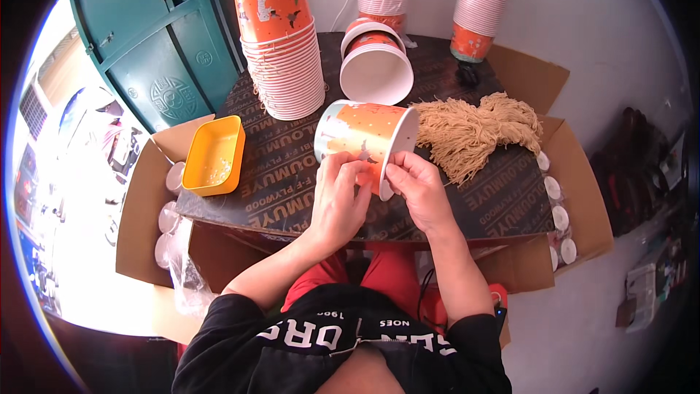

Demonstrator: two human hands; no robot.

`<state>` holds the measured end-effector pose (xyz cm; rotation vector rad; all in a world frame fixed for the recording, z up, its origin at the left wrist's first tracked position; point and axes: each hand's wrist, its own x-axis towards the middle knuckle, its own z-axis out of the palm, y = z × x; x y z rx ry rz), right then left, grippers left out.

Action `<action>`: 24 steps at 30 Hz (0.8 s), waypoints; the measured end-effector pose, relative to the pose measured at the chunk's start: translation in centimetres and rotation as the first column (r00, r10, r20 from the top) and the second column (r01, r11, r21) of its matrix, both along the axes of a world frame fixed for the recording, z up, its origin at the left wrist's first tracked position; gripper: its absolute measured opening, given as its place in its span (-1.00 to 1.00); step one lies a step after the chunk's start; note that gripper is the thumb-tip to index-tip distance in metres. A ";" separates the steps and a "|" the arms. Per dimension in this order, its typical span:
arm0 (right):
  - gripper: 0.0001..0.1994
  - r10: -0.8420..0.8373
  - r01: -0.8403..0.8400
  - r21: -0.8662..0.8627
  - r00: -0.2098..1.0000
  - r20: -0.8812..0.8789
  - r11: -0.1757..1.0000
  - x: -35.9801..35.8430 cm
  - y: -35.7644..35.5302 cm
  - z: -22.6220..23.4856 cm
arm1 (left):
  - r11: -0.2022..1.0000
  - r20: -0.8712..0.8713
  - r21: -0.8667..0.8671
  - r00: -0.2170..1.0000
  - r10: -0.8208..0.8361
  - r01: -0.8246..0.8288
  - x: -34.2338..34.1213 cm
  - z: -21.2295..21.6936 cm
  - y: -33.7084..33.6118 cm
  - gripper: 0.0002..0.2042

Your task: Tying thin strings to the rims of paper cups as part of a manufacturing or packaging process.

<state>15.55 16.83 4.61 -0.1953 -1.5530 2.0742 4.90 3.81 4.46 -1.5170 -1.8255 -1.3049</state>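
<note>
An orange and pale green paper tub [357, 128] with a white rim is tipped on its side in front of me, its mouth facing right. My left hand [340, 193] is closed at the tub's printed wall, fingers bent and fingertips against it near the rim. At the rim, my right hand [415, 184] pinches the edge between thumb and fingers. Whether a thin string lies between the fingertips is too small to tell. Just right of the tub lies a bundle of tan strings [477, 131].
A yellow tray [214, 157] with small white bits sits at the table's left. Behind stand a tall stack of tubs [283, 66], loose tubs [377, 73] on their sides and wrapped stacks [481, 0]. Open cardboard boxes [576, 197] holding wrapped tubs flank the dark plywood table [284, 211].
</note>
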 end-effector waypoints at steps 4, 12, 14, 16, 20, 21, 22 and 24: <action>-0.87 -0.036 0.038 0.053 0.999 -0.035 0.998 -0.5 -0.9 -0.1 | 0.998 0.047 0.046 0.998 -0.040 0.038 -0.2 -1.3 1.1 -0.67; -0.86 -0.122 0.126 0.016 0.983 -0.133 0.992 -0.2 -1.2 -2.3 | 0.991 0.243 0.107 0.965 -0.099 0.074 0.5 -2.1 2.1 -0.72; -0.85 -0.151 0.156 0.028 0.979 -0.137 0.987 0.0 -1.4 -2.5 | 0.983 0.269 0.162 0.955 -0.124 0.082 0.7 -2.3 2.4 -0.73; -0.86 -0.169 0.177 0.051 0.977 -0.130 0.983 0.0 -1.4 -2.6 | 0.983 0.261 0.159 0.957 -0.128 0.088 0.7 -2.4 2.6 -0.74; -0.87 -0.207 0.218 0.081 0.970 -0.128 0.973 -0.1 -1.3 -2.9 | 0.981 0.271 0.162 0.952 -0.146 0.104 0.9 -2.4 2.8 -0.76; -0.87 -0.206 0.218 0.082 0.970 -0.128 0.973 0.0 -1.4 -2.9 | 0.981 0.271 0.164 0.952 -0.145 0.103 0.9 -2.4 2.9 -0.76; -0.86 -0.211 0.223 0.093 0.969 -0.128 0.970 0.0 -1.4 -2.9 | 0.981 0.264 0.167 0.954 -0.139 0.097 0.9 -2.6 3.0 -0.76; -0.85 -0.213 0.227 0.105 0.969 -0.128 0.968 -0.1 -1.4 -3.1 | 0.981 0.257 0.173 0.957 -0.131 0.088 0.9 -2.5 3.0 -0.76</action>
